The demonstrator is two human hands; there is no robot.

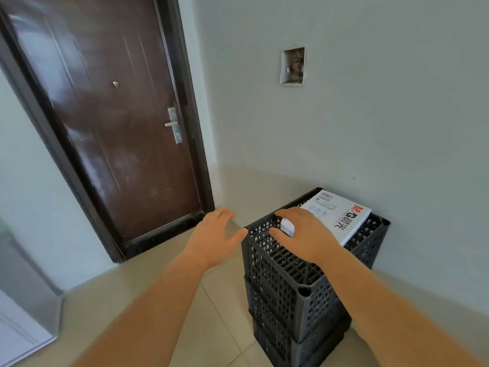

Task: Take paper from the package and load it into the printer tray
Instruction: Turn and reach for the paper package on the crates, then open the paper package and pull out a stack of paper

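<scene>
A white paper package [341, 218] with red and black print lies flat on top of stacked black plastic crates [285, 263] by the wall. My right hand [307, 234] hovers over the package's near end with its fingers spread. The package's corner shows between thumb and forefinger, and I cannot tell whether the palm touches it. My left hand [214, 234] is open in the air just left of the crates' top edge, holding nothing. No printer or tray is in view.
A dark brown door [113, 123] with a metal handle stands shut to the left. The grey wall behind the crates has an open socket hole [292, 66]. Beige floor tiles [158, 274] stretch between door and crates. A grey cabinet edge [23, 287] is at the far left.
</scene>
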